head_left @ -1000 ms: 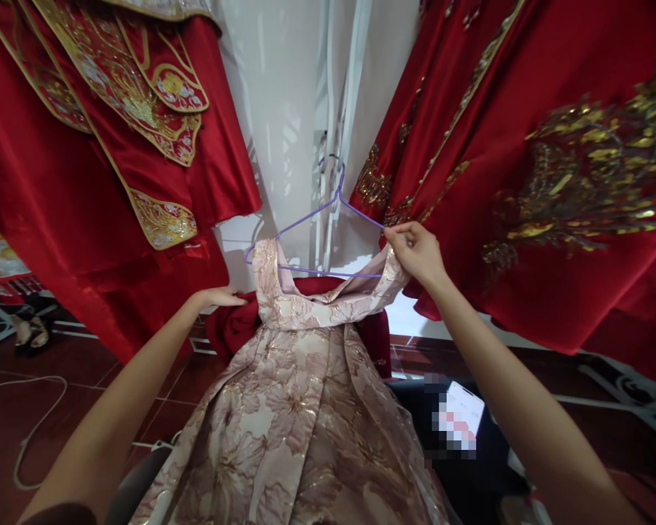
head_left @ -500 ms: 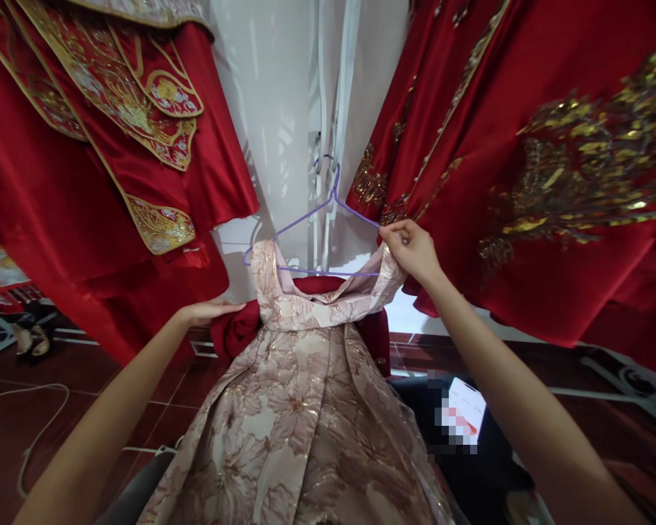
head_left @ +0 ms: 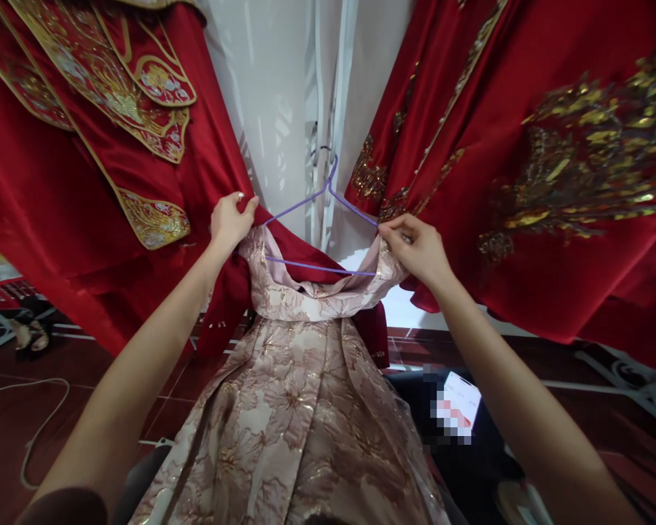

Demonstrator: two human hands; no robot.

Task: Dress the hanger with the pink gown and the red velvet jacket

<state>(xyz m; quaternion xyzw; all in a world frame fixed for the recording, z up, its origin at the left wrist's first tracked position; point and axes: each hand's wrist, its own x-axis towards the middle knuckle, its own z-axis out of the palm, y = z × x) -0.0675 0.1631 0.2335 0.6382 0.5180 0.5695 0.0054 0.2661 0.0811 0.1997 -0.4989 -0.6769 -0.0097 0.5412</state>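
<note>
Left hand [head_left: 232, 224] has risen to the floral dress strap [head_left: 256, 268]

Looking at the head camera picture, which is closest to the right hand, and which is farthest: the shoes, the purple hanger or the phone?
From the right hand:
1. Purple hanger: right at its fingertips.
2. Phone: below the hand, lower right.
3. Shoes: way over near the left edge.
</note>
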